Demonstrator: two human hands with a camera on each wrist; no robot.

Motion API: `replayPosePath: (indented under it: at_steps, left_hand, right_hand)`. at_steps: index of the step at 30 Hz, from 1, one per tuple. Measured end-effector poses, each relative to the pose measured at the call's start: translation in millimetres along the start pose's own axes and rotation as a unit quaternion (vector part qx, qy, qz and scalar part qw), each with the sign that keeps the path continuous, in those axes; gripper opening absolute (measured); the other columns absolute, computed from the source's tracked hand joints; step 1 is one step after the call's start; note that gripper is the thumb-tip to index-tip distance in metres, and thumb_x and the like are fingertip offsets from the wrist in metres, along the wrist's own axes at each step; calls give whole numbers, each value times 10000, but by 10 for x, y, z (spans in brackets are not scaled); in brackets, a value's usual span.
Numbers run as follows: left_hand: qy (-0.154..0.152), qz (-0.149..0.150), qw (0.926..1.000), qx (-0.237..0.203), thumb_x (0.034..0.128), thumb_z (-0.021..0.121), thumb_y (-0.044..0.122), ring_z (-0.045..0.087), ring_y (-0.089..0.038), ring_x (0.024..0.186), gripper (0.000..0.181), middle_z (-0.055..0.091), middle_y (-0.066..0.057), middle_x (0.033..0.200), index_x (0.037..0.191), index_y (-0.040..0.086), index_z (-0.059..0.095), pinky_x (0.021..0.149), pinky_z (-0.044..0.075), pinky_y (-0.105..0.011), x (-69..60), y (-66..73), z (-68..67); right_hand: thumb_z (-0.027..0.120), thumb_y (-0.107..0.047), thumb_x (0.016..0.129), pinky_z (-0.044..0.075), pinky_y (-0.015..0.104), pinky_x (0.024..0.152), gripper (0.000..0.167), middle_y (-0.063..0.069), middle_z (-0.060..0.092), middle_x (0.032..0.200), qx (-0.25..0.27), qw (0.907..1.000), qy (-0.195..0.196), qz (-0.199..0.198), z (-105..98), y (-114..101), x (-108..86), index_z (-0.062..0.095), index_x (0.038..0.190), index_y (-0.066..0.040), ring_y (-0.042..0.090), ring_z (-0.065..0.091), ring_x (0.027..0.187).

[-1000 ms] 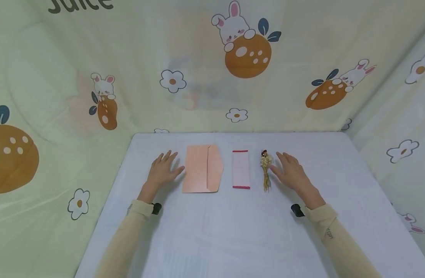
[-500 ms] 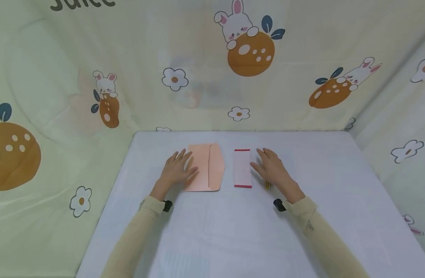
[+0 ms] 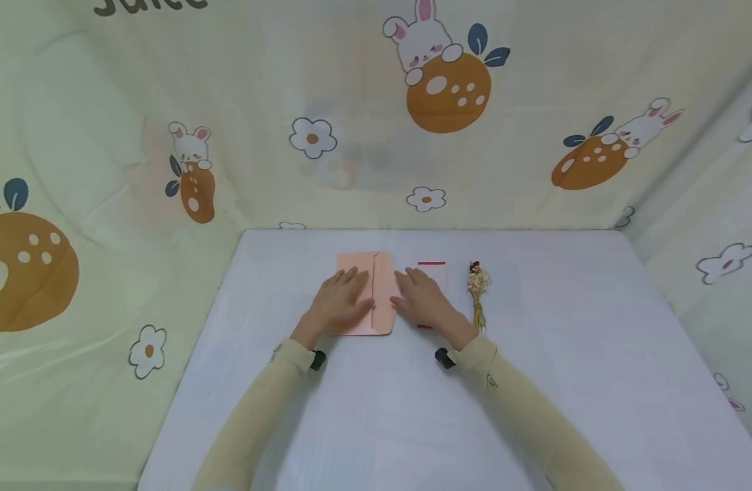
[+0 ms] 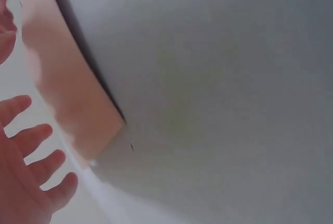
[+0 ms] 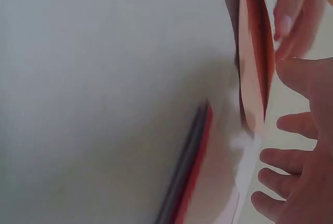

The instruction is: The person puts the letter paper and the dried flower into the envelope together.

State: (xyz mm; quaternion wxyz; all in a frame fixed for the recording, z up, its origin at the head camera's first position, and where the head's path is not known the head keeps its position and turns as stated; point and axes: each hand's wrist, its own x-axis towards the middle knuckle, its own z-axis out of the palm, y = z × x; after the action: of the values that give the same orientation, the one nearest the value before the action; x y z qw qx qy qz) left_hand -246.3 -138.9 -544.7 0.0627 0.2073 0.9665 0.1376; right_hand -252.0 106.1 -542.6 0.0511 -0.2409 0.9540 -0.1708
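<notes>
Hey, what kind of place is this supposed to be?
Possibly a makeshift craft or filming booth: patterned sheets printed with bunnies screen off the back and both sides of a white-topped table, where a peach paper envelope and a dried flower bunch lie.

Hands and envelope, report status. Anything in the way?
Left hand over envelope, right hand over red-edged strip; both empty. Envelope ungripped. Strip possibly in right hand's way; bouquet uncovered, farther right.

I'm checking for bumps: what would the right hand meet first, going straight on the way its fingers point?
Most likely the peach envelope, which lies just ahead of the right hand in the head view; the hand's height is unclear, so it might pass over.
</notes>
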Motion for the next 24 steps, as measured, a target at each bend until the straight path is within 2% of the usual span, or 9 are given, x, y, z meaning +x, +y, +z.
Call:
replayPosePath:
  at_steps: [7, 12, 17, 21, 24]
  left_hand:
    - [111, 239, 9995, -169, 1014, 449, 562, 209, -400, 1537, 642, 256, -131, 1664, 1567, 245, 366, 1226, 179, -597, 37, 130, 45]
    - [-102, 186, 9998, -9, 1004, 433, 611, 150, -412, 1550, 653, 205, -140, 1678, 1543, 243, 415, 1229, 142, -609, 34, 154, 39]
    - [-584, 131, 9980, 195, 935, 462, 725, 89, -407, 1561, 781, 128, -129, 1696, 1549, 249, 391, 1218, 140, -643, 34, 132, -55]
    - [-1193, 163, 9925, 226, 835, 581, 774, 58, -382, 1569, 943, 31, -105, 1709, 1579, 267, 302, 1196, 235, -634, 71, 75, -172]
    - [-1567, 233, 9873, 154, 785, 672, 751, 45, -351, 1576, 1058, -32, -89, 1711, 1603, 257, 217, 1181, 294, -609, 111, 17, -254]
  right_hand:
    - [527, -333, 1043, 238, 625, 1196, 560, 305, 284, 1598, 37, 9996, -250, -119, 167, -151, 66, 412, 1528, -78, 490, 241, 1494]
    - [547, -335, 1037, 236, 633, 1192, 540, 310, 273, 1601, -4, 9998, -190, -44, 208, -187, 44, 451, 1510, -94, 496, 221, 1499]
    - [544, -334, 1037, 224, 626, 1201, 532, 300, 262, 1610, -80, 9997, -210, 90, 215, -207, 18, 462, 1503, -91, 486, 192, 1513]
    - [545, -319, 1037, 244, 635, 1189, 520, 312, 290, 1592, -159, 9997, -158, 111, 213, -212, 10, 471, 1493, -80, 499, 209, 1503]
    - [542, -319, 1039, 255, 627, 1188, 517, 313, 301, 1586, -248, 9995, -173, 127, 210, -208, 8, 470, 1494, -85, 500, 216, 1501]
